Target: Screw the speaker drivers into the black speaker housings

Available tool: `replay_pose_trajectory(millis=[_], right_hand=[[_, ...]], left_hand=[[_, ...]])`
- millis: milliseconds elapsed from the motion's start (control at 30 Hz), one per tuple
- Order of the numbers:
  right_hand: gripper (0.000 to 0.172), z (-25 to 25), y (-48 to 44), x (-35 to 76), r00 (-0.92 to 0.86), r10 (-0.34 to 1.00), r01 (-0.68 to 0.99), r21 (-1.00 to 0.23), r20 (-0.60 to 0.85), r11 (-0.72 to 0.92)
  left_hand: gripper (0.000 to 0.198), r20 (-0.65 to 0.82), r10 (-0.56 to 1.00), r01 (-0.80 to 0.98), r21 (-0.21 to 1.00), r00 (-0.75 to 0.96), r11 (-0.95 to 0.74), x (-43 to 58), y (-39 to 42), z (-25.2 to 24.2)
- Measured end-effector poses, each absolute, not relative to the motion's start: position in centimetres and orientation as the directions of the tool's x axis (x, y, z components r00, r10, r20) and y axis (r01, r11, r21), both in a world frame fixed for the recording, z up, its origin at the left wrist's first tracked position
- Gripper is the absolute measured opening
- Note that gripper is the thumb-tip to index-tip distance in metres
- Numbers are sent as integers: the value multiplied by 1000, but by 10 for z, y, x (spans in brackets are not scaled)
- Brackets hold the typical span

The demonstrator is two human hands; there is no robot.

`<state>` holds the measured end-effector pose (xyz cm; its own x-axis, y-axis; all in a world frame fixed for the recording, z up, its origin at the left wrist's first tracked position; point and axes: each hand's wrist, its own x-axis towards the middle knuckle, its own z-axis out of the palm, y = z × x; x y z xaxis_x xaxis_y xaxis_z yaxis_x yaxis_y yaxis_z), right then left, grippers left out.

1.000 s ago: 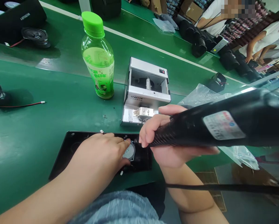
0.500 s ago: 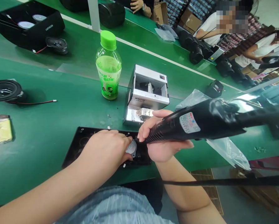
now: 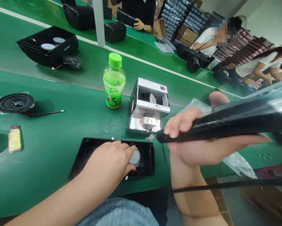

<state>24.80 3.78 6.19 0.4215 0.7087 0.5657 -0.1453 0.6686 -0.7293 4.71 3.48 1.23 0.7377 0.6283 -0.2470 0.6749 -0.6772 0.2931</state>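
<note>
My left hand (image 3: 111, 158) rests on a black speaker panel (image 3: 146, 161) lying flat on the bench. Its thumb and fingers close around a round silver-backed speaker driver (image 3: 134, 157) set in the panel; part of the driver is hidden under them. In my right hand (image 3: 194, 153) is a black electric screwdriver (image 3: 225, 121), held nearly level, its tip pointing left above the panel's far right corner. That tip is apart from the driver and close to the front of a silver screw feeder (image 3: 152, 108). Whether the bit carries a screw I cannot make out.
A green-capped bottle (image 3: 114, 83) stands left of the feeder. Farther left lie a loose speaker (image 3: 16, 103) with its wire and a yellow lighter (image 3: 14, 139). A black speaker cabinet (image 3: 49, 47) sits beyond. Clear plastic bags (image 3: 240, 164) lie right. Co-workers are across the bench.
My right hand has drawn the screwdriver up and right, off the driver and toward the feeder's front. My left hand keeps its hold on the driver. The view has shifted slightly.
</note>
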Motion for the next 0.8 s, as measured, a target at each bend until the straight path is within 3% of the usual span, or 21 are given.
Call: replay_pose_trajectory(millis=[100,400,500,600,700,800], right_hand=[[71,73,58,249,438,649,-69,-697,622,714],[76,61,85,239,388,701,42,-771,598,635],[78,72,70,238,399,770,-5,-839,497,544],[70,85,41,234,398,831,-115,-878,389,465],[59,90,8,230,430,818,-138,-868,382,478],[59,82,-18,230,408,843,-159,-882,351,444]], left_hand=[[46,-232,628,668,317,743,-673,43,33,7],[46,-195,630,652,354,752,-670,44,34,-1],[45,-180,631,647,362,754,-671,43,34,0],[45,-195,625,646,374,756,-665,41,36,4],[41,-245,610,654,373,753,-658,43,39,8],[36,-249,611,656,370,752,-657,46,41,8]])
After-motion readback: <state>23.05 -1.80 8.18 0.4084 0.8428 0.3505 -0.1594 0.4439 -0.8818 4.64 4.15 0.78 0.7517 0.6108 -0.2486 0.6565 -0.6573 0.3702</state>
